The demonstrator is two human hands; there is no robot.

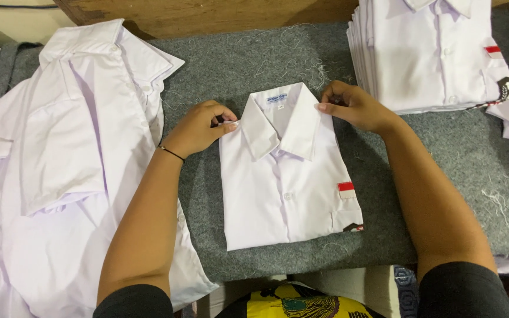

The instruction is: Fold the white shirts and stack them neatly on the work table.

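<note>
— So, what's closest to you?

— Nearest, at the bottom edge, a yellow patterned cloth (pixel 301 305) shows below the tabletop (pixel 384 235), which is covered in grey felt. My two forearms run up from there, black sleeves at the elbows.

— And the shirt?

— A folded white shirt (pixel 287 194) lies flat on the felt between my arms, collar pointing away from me, buttoned front up, with a small red-and-white patch (pixel 346 189) on its pocket side.

— What are your hands doing?

— My left hand (pixel 198 126) is curled, thumb and fingertips pinching the shirt's shoulder edge just beside the collar. A thin black band sits at that wrist. My right hand (pixel 354 106) pinches the opposite shoulder edge beside the collar, fingers bent.

— What's around that?

— Under my left arm sprawls a loose pile of unfolded white shirts (pixel 60 176), spread over the tabletop's left part. Farther off on the right sits a neat stack of folded white shirts (pixel 431 53), well apart from mine. Loose threads are scattered over the felt. Farthest is a wooden board (pixel 207 15).
</note>
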